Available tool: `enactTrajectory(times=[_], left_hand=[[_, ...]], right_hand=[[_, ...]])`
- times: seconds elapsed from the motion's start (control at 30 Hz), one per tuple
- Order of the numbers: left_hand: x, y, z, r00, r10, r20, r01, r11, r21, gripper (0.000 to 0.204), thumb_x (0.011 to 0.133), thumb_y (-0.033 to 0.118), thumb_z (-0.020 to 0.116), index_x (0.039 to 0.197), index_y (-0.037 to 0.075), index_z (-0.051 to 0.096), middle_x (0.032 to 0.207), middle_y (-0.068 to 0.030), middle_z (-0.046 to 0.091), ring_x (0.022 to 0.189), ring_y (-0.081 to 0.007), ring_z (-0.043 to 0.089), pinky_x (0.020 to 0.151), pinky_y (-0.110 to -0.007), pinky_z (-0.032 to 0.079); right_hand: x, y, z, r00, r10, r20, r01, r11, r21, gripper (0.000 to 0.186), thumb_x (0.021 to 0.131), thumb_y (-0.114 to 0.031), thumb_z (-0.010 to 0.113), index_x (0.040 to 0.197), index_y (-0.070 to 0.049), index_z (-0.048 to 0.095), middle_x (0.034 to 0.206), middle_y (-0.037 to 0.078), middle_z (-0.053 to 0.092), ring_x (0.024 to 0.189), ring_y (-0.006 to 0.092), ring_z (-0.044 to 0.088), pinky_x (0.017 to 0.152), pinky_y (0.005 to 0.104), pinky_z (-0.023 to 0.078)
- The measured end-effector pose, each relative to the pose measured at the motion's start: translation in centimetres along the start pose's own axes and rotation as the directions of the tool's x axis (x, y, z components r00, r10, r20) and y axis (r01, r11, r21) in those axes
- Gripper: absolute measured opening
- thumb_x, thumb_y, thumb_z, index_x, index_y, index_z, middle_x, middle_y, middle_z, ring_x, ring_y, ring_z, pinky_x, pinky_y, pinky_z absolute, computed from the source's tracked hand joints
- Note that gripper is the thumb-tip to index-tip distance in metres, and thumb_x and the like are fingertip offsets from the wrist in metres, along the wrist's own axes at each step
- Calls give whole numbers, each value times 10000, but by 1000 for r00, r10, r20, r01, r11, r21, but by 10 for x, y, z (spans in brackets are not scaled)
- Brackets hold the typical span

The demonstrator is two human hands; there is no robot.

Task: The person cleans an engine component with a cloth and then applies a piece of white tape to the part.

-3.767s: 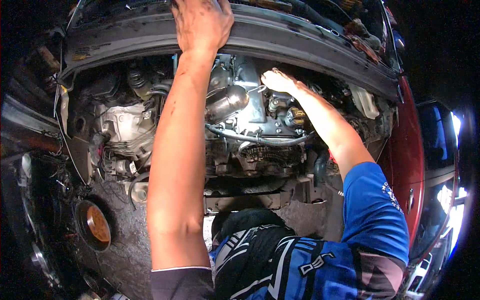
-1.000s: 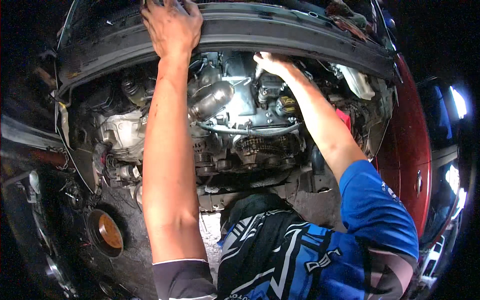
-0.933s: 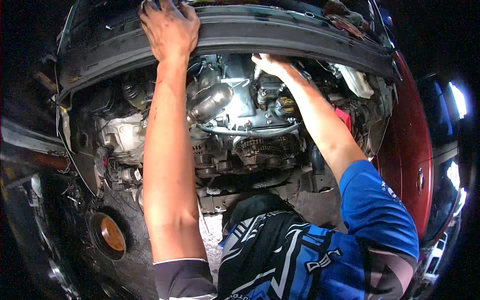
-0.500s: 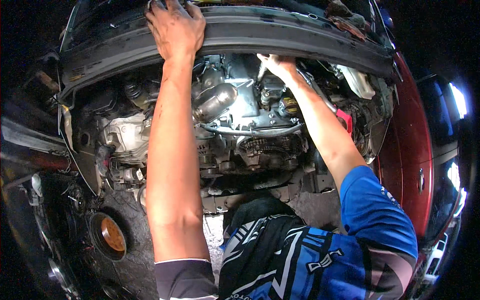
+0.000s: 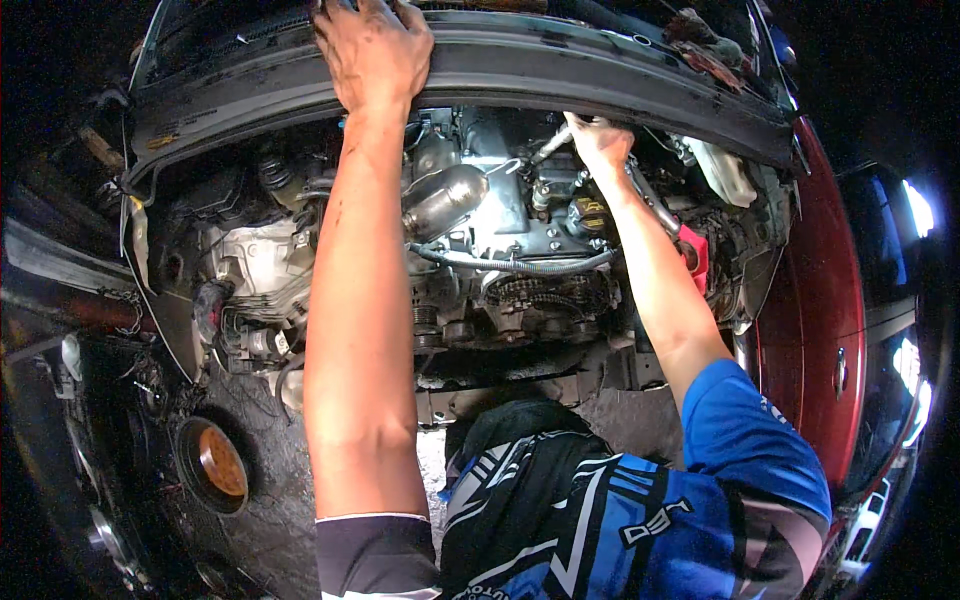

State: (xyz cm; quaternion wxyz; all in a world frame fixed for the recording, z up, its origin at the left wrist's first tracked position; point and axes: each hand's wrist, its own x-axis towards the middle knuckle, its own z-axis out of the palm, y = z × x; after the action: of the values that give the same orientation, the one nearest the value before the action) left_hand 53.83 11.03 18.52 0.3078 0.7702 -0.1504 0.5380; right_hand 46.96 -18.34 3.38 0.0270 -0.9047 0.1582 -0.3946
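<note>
My left hand (image 5: 373,52) rests with spread fingers on the long black panel (image 5: 520,65) across the top of the engine bay. Just below that panel, my right hand (image 5: 600,140) is closed on a silver rod-like tool (image 5: 550,145) angled down-left into the engine. Its fingertips are partly hidden by the panel edge. Left of it are a bent metal rod (image 5: 505,170) and a shiny metal cylinder (image 5: 448,198). A black cap with yellow symbols (image 5: 588,216) and a corrugated hose (image 5: 520,266) lie below.
A red object (image 5: 697,262) sits beside my right forearm. An exposed chain (image 5: 540,295) is at the engine's front. A round pan with orange contents (image 5: 220,460) is on the floor, lower left. A red car body panel (image 5: 820,310) stands at right, a dark cloth (image 5: 705,50) at top right.
Over the last second both hands have shifted right in the picture. My right hand has also moved slightly lower and turned, showing more of the silver tool. My left hand stays on the panel.
</note>
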Motion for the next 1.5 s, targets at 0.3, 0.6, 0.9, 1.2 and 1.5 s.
enactTrajectory(times=[0.3,0.6,0.9,1.2,1.5], left_hand=[[0,-8,-1,998,16,-59,-14,999,41,480,851,168,582,1302,39,482,1244,-235,497,1208,-396,443,1040,-476,371],[-1,7,2,998,-47,31,46,999,22,466,869,237,593,1300,79,510,1251,-219,525,1207,-380,466,1036,-474,379],[10,-19,0,998,53,40,-42,967,-253,463,888,297,609,1286,73,533,1187,-215,584,1135,-381,498,990,-493,372],[13,143,-6,936,219,277,-26,825,-565,340,914,245,615,1188,43,612,1087,-173,653,1047,-307,610,925,-402,468],[-44,336,28,775,469,424,-68,728,-682,370,853,300,662,1132,59,637,1126,-223,624,1030,-393,602,902,-466,489]], right_hand=[[-21,8,-61,912,407,-47,-370,867,334,400,822,-419,615,767,-27,675,733,222,659,717,424,635,716,454,482],[-57,52,-139,624,773,116,-515,296,804,362,904,-334,610,733,-17,639,572,-20,490,496,71,392,451,271,301],[-103,70,-240,495,806,325,-435,-94,895,261,961,-305,509,946,-61,602,531,-18,479,391,71,404,353,243,293],[-178,129,-340,369,823,432,-347,-309,885,288,990,-325,485,1138,-87,551,563,-48,325,445,74,315,409,240,252],[-273,206,-419,225,936,271,-606,-84,791,434,980,-365,462,1253,-44,563,1084,66,603,862,151,561,733,290,470]])
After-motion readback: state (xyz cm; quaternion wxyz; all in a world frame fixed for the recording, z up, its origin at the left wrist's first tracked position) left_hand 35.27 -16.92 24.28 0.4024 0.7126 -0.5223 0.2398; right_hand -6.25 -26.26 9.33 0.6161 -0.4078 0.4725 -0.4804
